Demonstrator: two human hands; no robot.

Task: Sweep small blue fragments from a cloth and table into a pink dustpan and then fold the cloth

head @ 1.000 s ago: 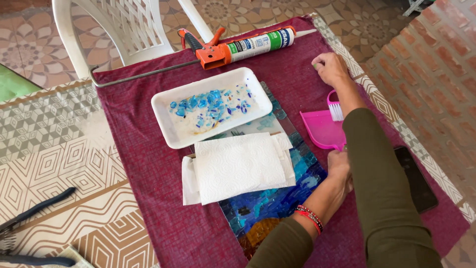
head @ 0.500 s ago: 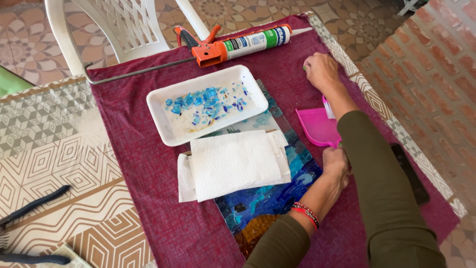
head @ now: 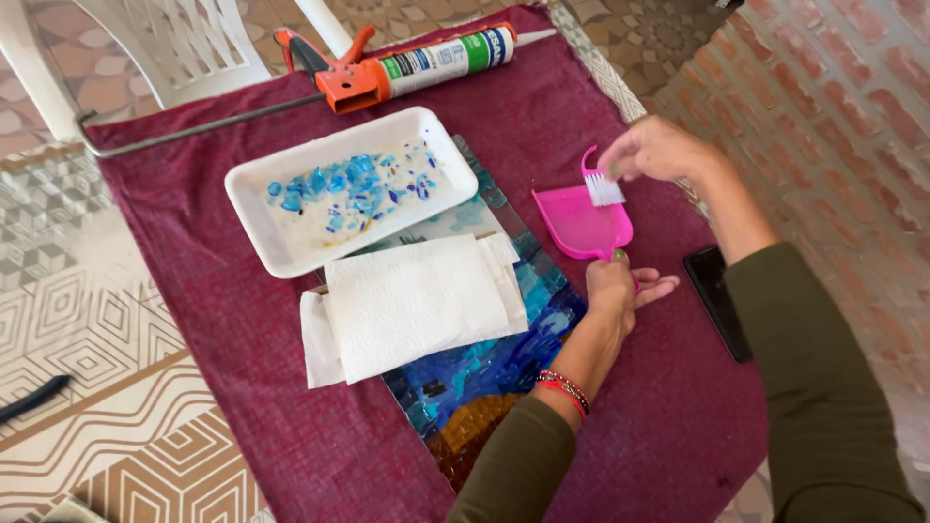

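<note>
A small pink dustpan [head: 579, 221] lies on the maroon cloth [head: 232, 329]. My left hand [head: 620, 288], a red bracelet on its wrist, grips the pan's near end. Just above the pan's far edge, my right hand [head: 659, 150] holds a little brush with white bristles [head: 604, 188]. Left of the pan lies a blue mosaic glass panel [head: 489, 373], partly covered by folded white paper towels [head: 417, 305].
A white foam tray [head: 254, 235] holds several blue glass bits. An orange caulking gun with its tube [head: 412, 66] lies at the cloth's far edge, a white plastic chair [head: 184, 39] behind it. A black phone [head: 715, 295] lies right of my left hand, near the brick surface [head: 833, 126].
My right hand came back from the cloth's far edge and picked the brush up out of the dustpan. My left hand stayed at the pan.
</note>
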